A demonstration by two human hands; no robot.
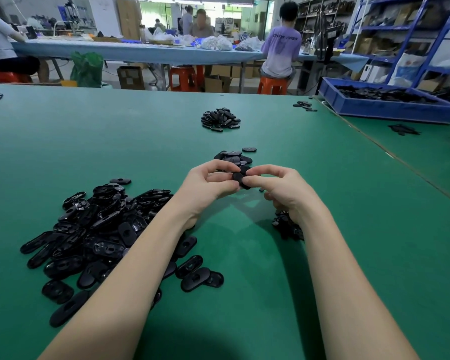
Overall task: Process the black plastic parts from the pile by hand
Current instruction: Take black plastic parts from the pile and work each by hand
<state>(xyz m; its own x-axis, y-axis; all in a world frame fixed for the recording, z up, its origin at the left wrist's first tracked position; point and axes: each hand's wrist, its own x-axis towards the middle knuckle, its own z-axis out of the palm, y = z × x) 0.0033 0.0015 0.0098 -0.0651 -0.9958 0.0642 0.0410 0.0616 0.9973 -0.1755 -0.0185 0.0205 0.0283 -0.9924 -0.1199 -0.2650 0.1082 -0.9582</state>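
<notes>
Table top (130,141) is plain green, and the parts pile (99,229) at 8 o'clock is glossy black. Blue crate (390,110) sits at 2 o'clock, orange stools (272,85) up at 12.

bare green table (322,255) lies open right of the arms. big pile of black parts (99,229) blocks the left; small heap (235,158) sits just beyond the hands; far heap (220,119) well apart.
</notes>
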